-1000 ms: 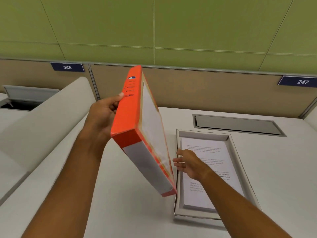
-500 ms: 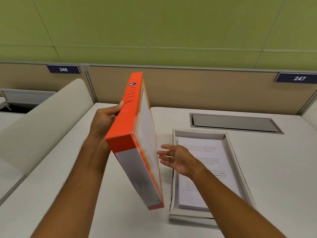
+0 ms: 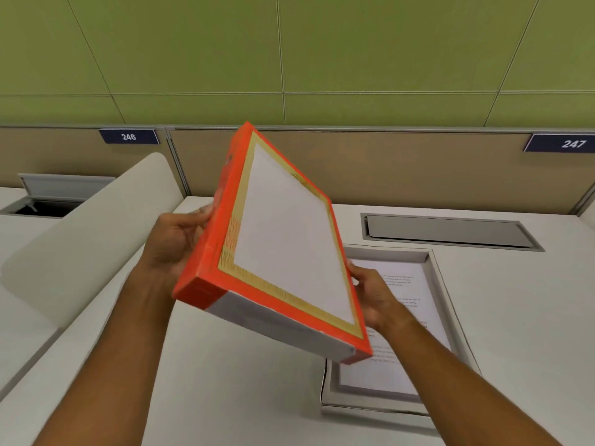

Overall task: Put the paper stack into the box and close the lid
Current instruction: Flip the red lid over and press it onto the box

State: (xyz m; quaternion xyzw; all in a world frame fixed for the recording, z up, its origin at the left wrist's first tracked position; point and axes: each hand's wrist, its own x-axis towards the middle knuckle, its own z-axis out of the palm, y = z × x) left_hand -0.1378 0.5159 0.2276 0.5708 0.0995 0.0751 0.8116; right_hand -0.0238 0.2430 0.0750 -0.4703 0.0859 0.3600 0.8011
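Observation:
An orange box lid (image 3: 283, 246) with a white centre panel is held in the air, tilted, its top face turned toward me. My left hand (image 3: 175, 243) grips its left edge and my right hand (image 3: 370, 294) holds its right edge. Below and to the right, the open grey box (image 3: 446, 304) rests on the desk. The paper stack (image 3: 399, 375) with printed text lies inside it. The lid hides the box's left part.
The white desk (image 3: 225, 381) has a closed grey cable hatch (image 3: 447, 231) behind the box. A curved white divider (image 3: 80, 239) rises at the left, with an open hatch (image 3: 48, 201) beyond it. A tan partition carries number plates 246 (image 3: 128, 136) and 247 (image 3: 570, 143).
The lid has swung from edge-on to face-up toward me and moved right, over the box's left side. My right hand rose from the box and took hold of the lid's right edge.

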